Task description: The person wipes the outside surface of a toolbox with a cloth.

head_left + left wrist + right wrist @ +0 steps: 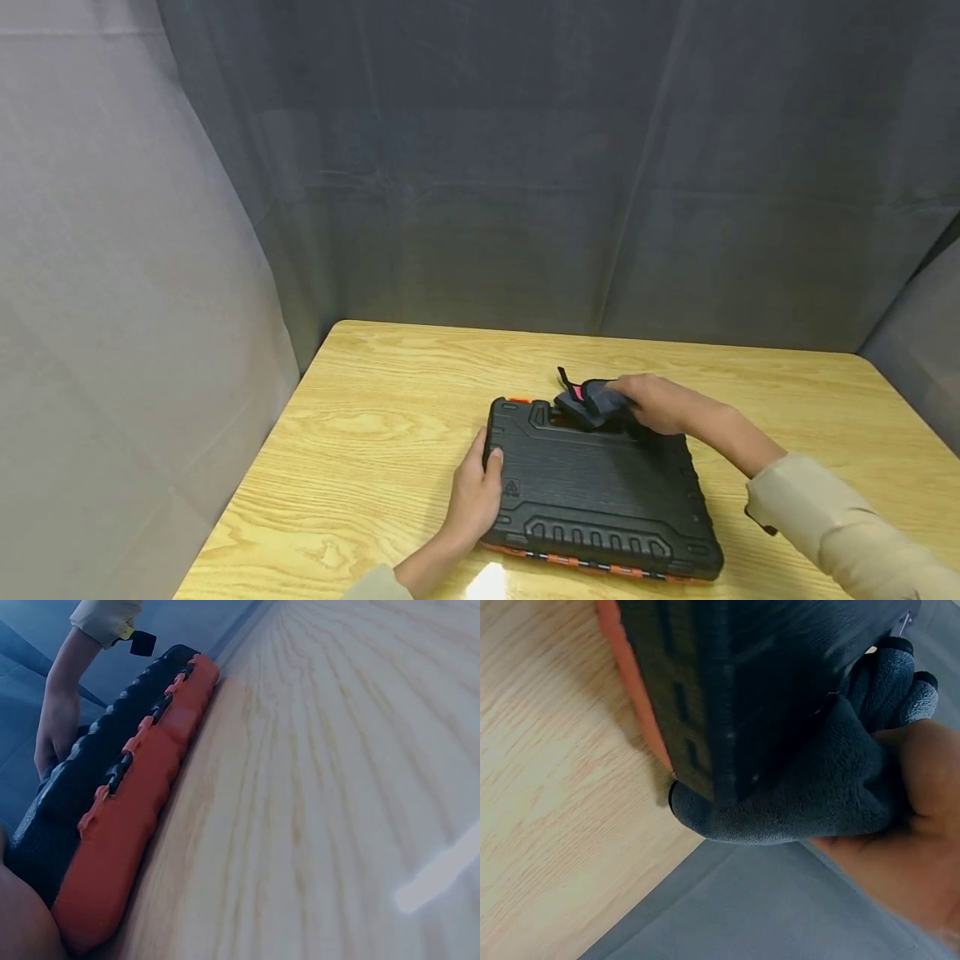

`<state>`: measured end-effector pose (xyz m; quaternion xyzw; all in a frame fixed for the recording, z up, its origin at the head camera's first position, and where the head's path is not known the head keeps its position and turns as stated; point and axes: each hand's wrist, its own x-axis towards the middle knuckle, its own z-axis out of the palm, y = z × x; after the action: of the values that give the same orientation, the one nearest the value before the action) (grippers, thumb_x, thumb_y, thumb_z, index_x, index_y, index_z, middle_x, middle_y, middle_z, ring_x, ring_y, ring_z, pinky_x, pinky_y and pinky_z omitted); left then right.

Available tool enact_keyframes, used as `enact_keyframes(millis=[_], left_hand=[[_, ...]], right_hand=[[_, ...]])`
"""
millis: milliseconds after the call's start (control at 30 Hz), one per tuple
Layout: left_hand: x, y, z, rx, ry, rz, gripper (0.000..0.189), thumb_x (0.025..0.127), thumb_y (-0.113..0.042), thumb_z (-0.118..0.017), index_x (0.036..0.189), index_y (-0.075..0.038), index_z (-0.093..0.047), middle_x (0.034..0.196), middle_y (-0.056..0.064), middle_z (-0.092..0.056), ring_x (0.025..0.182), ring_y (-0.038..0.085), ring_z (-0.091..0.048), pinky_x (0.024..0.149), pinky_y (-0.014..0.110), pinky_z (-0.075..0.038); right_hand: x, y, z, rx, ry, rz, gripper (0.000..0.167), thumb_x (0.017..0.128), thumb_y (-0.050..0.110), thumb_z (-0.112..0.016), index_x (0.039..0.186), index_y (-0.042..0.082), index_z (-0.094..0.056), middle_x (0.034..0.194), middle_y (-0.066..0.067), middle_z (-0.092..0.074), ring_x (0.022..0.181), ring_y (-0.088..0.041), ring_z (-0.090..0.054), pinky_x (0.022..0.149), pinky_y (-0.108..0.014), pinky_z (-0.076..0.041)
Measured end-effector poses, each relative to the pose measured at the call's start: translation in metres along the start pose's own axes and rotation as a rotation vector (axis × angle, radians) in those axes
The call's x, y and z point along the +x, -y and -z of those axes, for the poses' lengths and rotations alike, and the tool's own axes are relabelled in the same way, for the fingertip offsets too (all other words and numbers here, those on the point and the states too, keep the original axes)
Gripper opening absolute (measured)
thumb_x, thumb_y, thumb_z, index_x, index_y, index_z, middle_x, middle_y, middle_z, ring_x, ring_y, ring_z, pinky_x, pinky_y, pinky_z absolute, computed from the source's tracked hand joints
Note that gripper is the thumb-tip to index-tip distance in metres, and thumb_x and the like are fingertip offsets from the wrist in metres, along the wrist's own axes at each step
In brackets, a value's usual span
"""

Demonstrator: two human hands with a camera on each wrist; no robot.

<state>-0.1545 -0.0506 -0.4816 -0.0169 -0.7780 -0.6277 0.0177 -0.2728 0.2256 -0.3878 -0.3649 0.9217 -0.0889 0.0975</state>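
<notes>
A black hard plastic case (592,475) with an orange lower half lies flat on the table. My left hand (474,496) grips its left edge, thumb on top; the fingers beyond the edge are hidden. In the left wrist view the orange side (161,772) shows black and orange hinge-like pieces. My right hand (660,404) holds a dark grey cloth (592,404) with black edging against the case's far side, by the handle opening. A bit of pink and a black strap stick up from the cloth. In the right wrist view the cloth (802,795) wraps the case's corner.
The wooden table (360,433) extends around the case on all sides. Dark grey fabric (465,208) hangs behind its back edge, and lighter grey fabric (135,250) hangs at the left. A bright light reflection lies near the case's front edge.
</notes>
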Motion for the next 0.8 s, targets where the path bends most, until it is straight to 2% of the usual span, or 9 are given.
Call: enact_keyframes(millis=[200,333,467,567,800], left_hand=[[0.0,0.0,-0.001,-0.001,0.013,-0.014,0.054,0.109,-0.018,-0.036,0.155,0.007,-0.02,0.155,0.026,-0.032,0.139,0.038,-0.036,0.11,0.053,-0.035],[0.001,0.001,-0.001,0.0,0.018,-0.028,0.054,0.109,-0.017,-0.035,0.155,0.007,-0.021,0.154,0.026,-0.033,0.138,0.039,-0.038,0.109,0.053,-0.036],[0.002,0.001,-0.001,0.002,0.017,-0.022,0.054,0.109,-0.017,-0.036,0.155,0.006,-0.021,0.154,0.026,-0.035,0.137,0.038,-0.039,0.109,0.053,-0.037],[0.002,0.001,0.0,0.008,0.017,-0.006,0.055,0.109,-0.019,-0.036,0.155,0.007,-0.021,0.156,0.026,-0.031,0.141,0.038,-0.034,0.111,0.053,-0.033],[0.002,0.002,0.002,0.016,0.0,0.022,0.056,0.11,-0.021,-0.036,0.156,0.006,-0.02,0.157,0.024,-0.028,0.143,0.038,-0.03,0.113,0.053,-0.03]], right_hand=[[-0.005,-0.007,-0.001,0.022,-0.034,0.035,0.029,0.096,-0.008,-0.055,0.123,-0.002,-0.065,0.12,-0.02,-0.064,0.113,-0.041,-0.06,0.092,-0.054,-0.051],[-0.008,-0.009,0.001,0.029,-0.047,0.029,0.029,0.096,-0.007,-0.056,0.122,-0.001,-0.066,0.119,-0.019,-0.065,0.113,-0.041,-0.06,0.092,-0.054,-0.051],[-0.013,-0.012,0.004,0.016,-0.069,0.003,0.03,0.095,-0.007,-0.057,0.124,-0.002,-0.065,0.122,-0.022,-0.064,0.114,-0.044,-0.059,0.092,-0.056,-0.05],[-0.021,-0.018,0.005,-0.018,-0.088,-0.009,0.03,0.092,-0.01,-0.059,0.121,-0.005,-0.065,0.118,-0.023,-0.064,0.111,-0.045,-0.06,0.09,-0.055,-0.051],[-0.037,-0.03,-0.001,-0.003,-0.132,-0.021,0.027,0.093,-0.006,-0.061,0.12,-0.004,-0.066,0.113,-0.02,-0.067,0.106,-0.042,-0.063,0.085,-0.054,-0.053]])
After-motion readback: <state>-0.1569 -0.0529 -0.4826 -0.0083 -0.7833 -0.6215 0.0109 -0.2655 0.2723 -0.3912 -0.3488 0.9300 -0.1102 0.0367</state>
